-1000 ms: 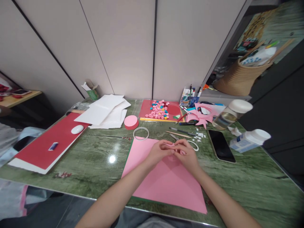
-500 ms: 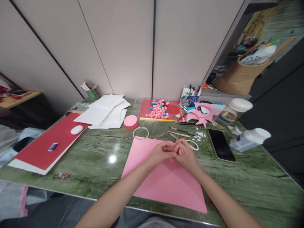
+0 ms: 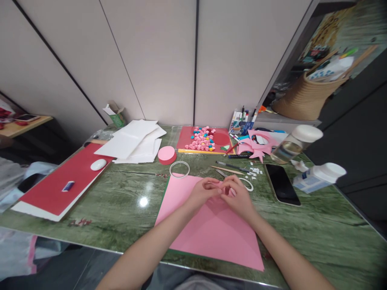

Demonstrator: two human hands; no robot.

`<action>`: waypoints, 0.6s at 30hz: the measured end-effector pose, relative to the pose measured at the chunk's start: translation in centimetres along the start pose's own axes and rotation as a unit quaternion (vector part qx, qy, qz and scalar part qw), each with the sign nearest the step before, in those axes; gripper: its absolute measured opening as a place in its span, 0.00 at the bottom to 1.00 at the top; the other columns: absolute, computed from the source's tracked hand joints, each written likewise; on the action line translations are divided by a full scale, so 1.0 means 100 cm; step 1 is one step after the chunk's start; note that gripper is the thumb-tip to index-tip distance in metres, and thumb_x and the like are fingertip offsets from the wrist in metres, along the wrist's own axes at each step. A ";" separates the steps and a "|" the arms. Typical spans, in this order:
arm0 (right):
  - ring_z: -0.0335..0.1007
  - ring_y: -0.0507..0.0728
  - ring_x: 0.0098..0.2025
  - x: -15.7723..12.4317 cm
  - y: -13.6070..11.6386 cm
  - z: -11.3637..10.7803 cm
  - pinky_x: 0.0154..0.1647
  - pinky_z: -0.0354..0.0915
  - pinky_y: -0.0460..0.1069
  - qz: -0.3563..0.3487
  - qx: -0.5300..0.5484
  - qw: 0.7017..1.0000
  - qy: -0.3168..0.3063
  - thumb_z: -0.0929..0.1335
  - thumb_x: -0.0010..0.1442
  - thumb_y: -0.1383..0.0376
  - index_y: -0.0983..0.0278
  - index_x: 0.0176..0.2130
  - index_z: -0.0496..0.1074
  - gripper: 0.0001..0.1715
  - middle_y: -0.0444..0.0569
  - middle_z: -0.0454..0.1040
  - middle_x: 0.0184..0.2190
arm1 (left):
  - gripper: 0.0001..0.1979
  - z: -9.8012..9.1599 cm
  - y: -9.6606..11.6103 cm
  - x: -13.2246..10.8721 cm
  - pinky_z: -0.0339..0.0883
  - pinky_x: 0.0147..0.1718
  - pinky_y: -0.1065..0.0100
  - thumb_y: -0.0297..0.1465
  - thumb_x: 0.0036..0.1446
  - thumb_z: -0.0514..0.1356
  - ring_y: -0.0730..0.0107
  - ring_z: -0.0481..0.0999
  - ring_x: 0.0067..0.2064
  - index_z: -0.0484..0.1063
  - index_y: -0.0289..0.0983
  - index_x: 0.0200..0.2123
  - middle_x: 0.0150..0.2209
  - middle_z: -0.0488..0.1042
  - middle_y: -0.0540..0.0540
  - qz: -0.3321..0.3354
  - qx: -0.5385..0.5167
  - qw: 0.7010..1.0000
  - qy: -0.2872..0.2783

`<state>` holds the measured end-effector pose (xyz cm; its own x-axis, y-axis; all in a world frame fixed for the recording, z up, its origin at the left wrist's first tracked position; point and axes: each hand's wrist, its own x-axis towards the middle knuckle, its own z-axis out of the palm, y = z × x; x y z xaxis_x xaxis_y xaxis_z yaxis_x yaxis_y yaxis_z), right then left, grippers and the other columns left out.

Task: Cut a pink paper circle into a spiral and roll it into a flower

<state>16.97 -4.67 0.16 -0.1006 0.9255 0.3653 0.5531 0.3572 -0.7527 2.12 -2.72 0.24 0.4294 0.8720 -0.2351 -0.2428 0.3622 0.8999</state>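
My left hand (image 3: 203,192) and my right hand (image 3: 238,196) meet over the top of a large pink paper sheet (image 3: 211,229) lying on the green table (image 3: 121,209). Both hands are closed in a pinch on a small pink paper piece (image 3: 220,186) held between the fingertips. Most of that piece is hidden by my fingers. A white tape ring (image 3: 249,184) lies just beyond my right hand, and a clear ring (image 3: 179,169) sits beyond the sheet's far left corner.
A black phone (image 3: 281,184) and white bottles (image 3: 318,177) lie to the right. Pens and tools (image 3: 231,167) rest beyond the hands. A red tray with several small paper pieces (image 3: 203,139), a round pink box (image 3: 167,155), white sheets (image 3: 136,143) and a red mat with a mouse (image 3: 98,164) lie further back and left.
The hands stay together over the sheet; only the fingers have shifted slightly on the small pink piece.
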 end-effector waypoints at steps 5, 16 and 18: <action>0.62 0.52 0.31 0.002 -0.003 -0.004 0.33 0.61 0.49 -0.002 0.005 1.000 -0.019 0.67 0.50 0.65 0.59 0.33 0.72 0.07 0.46 0.62 0.32 | 0.21 -0.003 0.001 0.001 0.63 0.31 0.70 0.30 0.38 0.63 0.75 0.70 0.27 0.65 0.35 0.39 0.28 0.72 0.48 0.011 -0.021 1.000 0.012; 0.62 0.55 0.39 -0.002 -0.006 0.002 0.39 0.62 0.51 -0.024 0.003 0.999 -0.045 0.62 0.55 0.66 0.58 0.37 0.72 0.11 0.49 0.64 0.35 | 0.17 -0.001 0.001 0.001 0.63 0.32 0.70 0.25 0.39 0.61 0.74 0.70 0.29 0.66 0.34 0.37 0.27 0.71 0.49 0.030 0.000 1.000 -0.002; 0.63 0.55 0.38 -0.002 -0.003 0.003 0.38 0.61 0.51 -0.019 -0.006 0.999 -0.025 0.63 0.54 0.66 0.59 0.35 0.72 0.09 0.49 0.64 0.34 | 0.17 0.001 0.001 0.000 0.63 0.32 0.69 0.26 0.39 0.62 0.74 0.71 0.29 0.66 0.34 0.37 0.28 0.71 0.48 0.028 -0.012 1.000 -0.008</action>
<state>16.61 -4.95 0.18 -0.1629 0.9166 0.3650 0.5578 0.3907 -0.7323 2.13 -2.70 0.40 0.4292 0.8855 -0.1781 -0.2871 0.3207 0.9026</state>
